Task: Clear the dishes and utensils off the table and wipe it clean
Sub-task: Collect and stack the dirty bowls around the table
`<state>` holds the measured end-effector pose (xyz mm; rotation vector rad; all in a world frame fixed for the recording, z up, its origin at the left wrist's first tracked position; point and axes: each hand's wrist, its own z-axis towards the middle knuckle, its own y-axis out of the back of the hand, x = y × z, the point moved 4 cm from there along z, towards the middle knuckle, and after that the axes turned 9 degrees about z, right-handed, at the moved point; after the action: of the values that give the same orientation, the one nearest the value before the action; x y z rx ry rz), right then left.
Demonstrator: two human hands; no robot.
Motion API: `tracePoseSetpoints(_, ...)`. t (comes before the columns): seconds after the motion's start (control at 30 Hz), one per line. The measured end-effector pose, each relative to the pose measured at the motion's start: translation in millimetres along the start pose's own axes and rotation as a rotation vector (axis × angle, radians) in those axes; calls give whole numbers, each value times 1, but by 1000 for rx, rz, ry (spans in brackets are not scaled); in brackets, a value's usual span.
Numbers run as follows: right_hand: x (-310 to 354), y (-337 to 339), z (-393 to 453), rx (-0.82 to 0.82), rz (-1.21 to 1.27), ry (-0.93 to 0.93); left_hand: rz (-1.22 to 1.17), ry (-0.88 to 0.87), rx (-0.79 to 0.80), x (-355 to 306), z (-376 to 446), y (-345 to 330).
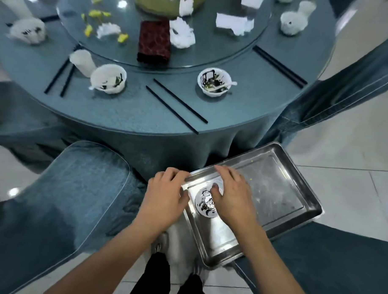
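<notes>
My left hand (166, 197) curls over the near-left rim of the steel tray (278, 188). My right hand (231, 196) pinches a soiled white dish (205, 203) inside it. I judge the dish should be set flat before release. The tray overhangs a chair seat (335, 258). The table (132, 113), bearing bowls (214, 81) and chopsticks (176, 105), lies just beyond.

Honestly there's nothing readable anywhere here. No labels, brand names, numbers or signs on any surface. The dark red folded cloth (153, 41) on the glass turntable (207, 56) only carries a blotchy pattern, not letters, and the dark squiggles inside the white bowl (214, 81) just beside the turntable are sauce smears, not writing.
</notes>
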<state>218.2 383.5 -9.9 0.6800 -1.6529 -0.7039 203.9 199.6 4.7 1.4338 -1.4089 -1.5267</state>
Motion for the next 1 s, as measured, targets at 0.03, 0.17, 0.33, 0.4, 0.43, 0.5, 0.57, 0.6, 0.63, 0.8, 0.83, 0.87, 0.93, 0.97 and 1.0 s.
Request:
tracePoseSetpoints(0.03, 13, 7, -2, -10, 0, 11, 5, -2, -17, 2, -5, 16)
tracePoseSetpoints(0.17, 62, 33, -9, -9, -5, 31, 17, 11, -74, 8, -19, 75)
tracePoseSetpoints(0.33, 115, 55, -9, -29, -8, 41, -5, 23, -115, 21, -31, 131)
tracePoseSetpoints(0.4, 132, 59, -6, -53, -3, 43, -4, 20, -134, 31, -32, 147)
tracePoseSetpoints(0.43, 139, 61, -3, -67, 4, 43, -7, 21, -143, 36, -32, 154)
tracePoseSetpoints(0.5, 152, 61, 3, -90, 12, 44, -8, 19, -151, 46, -28, 166)
tracePoseSetpoints(0.57, 163, 59, 12, -113, 14, 54, 0, 3, -160, 55, -22, 176)
tracePoseSetpoints(0.6, 168, 56, 15, -119, 17, 60, 6, -3, -160, 60, -20, 179)
tracePoseSetpoints(0.63, 172, 54, 18, -123, 25, 64, 13, -7, -157, 64, -17, 181)
tracePoseSetpoints(0.8, 180, 45, 36, -133, 51, 49, 29, -20, -158, 80, 5, 190)
tracePoseSetpoints(0.83, 179, 45, 41, -131, 51, 45, 30, -25, -154, 81, 11, 191)
tracePoseSetpoints(0.87, 177, 45, 47, -130, 52, 37, 31, -28, -145, 83, 17, 190)
tracePoseSetpoints(0.93, 172, 46, 62, -128, 54, 24, 36, -29, -128, 84, 30, 188)
tracePoseSetpoints(0.97, 169, 47, 70, -127, 57, 20, 35, -29, -118, 83, 37, 186)
tracePoseSetpoints(1.0, 165, 49, 79, -126, 65, 15, 32, -29, -108, 82, 45, 185)
